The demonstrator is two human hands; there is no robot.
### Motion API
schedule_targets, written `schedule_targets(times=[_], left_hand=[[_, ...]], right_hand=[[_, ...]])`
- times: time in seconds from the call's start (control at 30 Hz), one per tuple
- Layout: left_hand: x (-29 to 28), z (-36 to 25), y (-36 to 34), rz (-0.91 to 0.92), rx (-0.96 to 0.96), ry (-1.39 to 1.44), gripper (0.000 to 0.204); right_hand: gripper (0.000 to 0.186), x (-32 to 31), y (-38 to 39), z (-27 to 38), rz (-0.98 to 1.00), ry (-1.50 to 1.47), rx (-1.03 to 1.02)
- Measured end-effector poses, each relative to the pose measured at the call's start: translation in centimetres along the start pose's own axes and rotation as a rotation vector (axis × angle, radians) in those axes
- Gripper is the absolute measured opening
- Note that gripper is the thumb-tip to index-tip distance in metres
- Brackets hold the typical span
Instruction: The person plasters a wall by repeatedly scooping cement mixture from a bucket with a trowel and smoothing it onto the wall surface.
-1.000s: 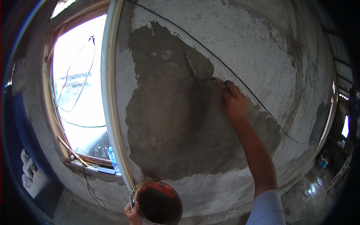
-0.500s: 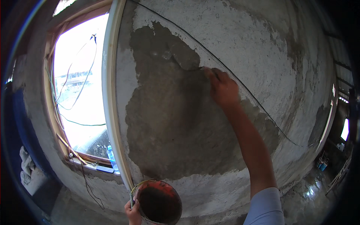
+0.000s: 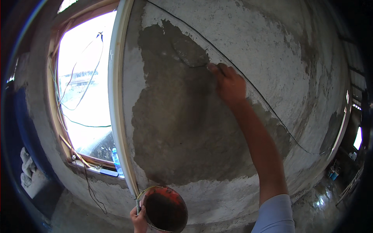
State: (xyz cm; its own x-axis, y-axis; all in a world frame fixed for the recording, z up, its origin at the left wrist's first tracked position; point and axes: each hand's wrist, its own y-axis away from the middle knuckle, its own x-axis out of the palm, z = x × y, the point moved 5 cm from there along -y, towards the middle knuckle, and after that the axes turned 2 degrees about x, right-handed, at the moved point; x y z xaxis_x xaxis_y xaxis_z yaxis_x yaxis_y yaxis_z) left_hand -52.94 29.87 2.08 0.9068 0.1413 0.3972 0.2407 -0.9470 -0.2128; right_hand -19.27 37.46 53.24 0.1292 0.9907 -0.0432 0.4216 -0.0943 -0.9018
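Observation:
My right hand (image 3: 230, 85) reaches up to the wall, its fingers closed round the handle of a trowel (image 3: 190, 56). The trowel's blade lies against a dark grey patch of damp plaster (image 3: 171, 124), near the patch's upper right edge. Low in the view, my left hand (image 3: 139, 220) grips the handle of a round bucket (image 3: 174, 197) at its left side. Red shows on the bucket's inner wall, and its inside is dark, so the contents cannot be made out.
A thin black cable (image 3: 248, 83) slants across the pale wall, close above my right hand. Left of the patch runs a light upright strip (image 3: 116, 89) beside a bright window (image 3: 85, 97) with hanging wires. A plastic bottle (image 3: 116, 160) stands on the sill.
My right hand and the trowel have moved slightly up along the wall, the blade still at the patch's upper part. My left hand keeps its hold on the bucket.

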Motion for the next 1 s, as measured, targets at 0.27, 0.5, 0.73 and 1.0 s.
schedule_targets(times=[0.27, 0.5, 0.73, 1.0], left_hand=[[-0.6, -0.7, 0.4, 0.008, 0.015, 0.033, 0.020], [0.4, -1.1, 0.4, -0.001, 0.001, 0.003, 0.018], [-0.7, 0.6, 0.7, 0.012, -0.021, 0.037, 0.017], [1.1, -0.1, 0.3, 0.029, -0.004, 0.017, 0.022]], right_hand=[[0.066, -0.7, 7.2, 1.5, 0.131, -0.092, -0.319], [0.067, -1.2, 5.4, -5.3, -0.051, 0.014, -0.049], [0.063, -2.7, 12.0, -4.4, 0.144, -0.055, -0.243], [0.062, -1.7, 6.4, -6.4, -0.053, -0.061, 0.003]])
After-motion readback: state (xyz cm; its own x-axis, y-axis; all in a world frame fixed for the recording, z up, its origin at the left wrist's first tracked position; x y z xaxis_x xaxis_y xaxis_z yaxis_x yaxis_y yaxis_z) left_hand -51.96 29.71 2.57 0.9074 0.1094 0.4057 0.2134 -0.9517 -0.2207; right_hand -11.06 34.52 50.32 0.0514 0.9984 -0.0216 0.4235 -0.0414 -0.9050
